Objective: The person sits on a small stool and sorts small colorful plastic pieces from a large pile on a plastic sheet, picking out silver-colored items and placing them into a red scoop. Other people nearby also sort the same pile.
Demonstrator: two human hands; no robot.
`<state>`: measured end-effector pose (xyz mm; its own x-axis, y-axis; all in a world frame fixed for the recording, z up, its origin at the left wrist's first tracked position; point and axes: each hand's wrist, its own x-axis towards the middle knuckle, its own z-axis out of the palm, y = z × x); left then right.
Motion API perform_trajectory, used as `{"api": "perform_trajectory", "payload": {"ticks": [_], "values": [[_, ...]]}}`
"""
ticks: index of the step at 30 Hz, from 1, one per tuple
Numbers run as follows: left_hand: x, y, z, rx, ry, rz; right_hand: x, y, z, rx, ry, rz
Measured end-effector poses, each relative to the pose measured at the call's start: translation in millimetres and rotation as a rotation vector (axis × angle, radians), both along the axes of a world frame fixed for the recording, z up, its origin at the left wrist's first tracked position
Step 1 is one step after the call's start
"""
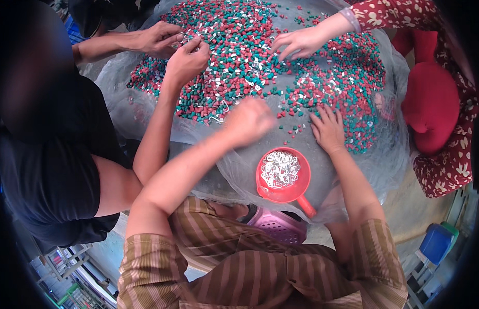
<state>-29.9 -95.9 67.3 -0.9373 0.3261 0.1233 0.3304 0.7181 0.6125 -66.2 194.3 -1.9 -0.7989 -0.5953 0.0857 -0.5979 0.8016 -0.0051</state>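
Observation:
A broad heap of small red, green and white pieces (219, 67) covers a clear plastic sheet. Above its near edge is my left hand (250, 122), smeared by motion; its fingers look curled, and whether they hold anything cannot be seen. My right hand (329, 129) rests palm down with fingers apart, touching the near edge of the right-hand pile (353, 98). Between my arms stands a red dipper (305, 177), its handle pointing toward me. Inside lie many small white hook-shaped pieces (280, 169). A few similar white hooks are mixed into the heap.
At the left, a co-worker in dark clothes has both hands (187, 61) over the heap. Another person's hand (300, 44) reaches in from the right. The plastic sheet (234, 170) hangs toward my knees. A pink perforated clog (280, 226) shows below it.

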Motion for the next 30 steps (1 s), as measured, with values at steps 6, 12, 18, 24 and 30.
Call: {"api": "perform_trajectory", "payload": {"ticks": [6,12,18,24,30], "values": [[-40,-43,-50,-0.604,-0.103,0.433,3,-10,-14,-0.020,0.086,-0.192],[4,-22,-63,-0.512,-0.172,-0.026,7,-8,-19,-0.044,0.057,-0.214],[32,24,-76,-0.498,0.045,-0.263,18,-23,2,-0.101,0.020,-0.230],[23,-3,-78,-0.466,0.103,-0.231,27,-21,-2,-0.133,-0.124,0.039],[16,-22,-66,-0.401,-0.016,-0.162,26,-16,-10,-0.189,-0.048,-0.058]]}}
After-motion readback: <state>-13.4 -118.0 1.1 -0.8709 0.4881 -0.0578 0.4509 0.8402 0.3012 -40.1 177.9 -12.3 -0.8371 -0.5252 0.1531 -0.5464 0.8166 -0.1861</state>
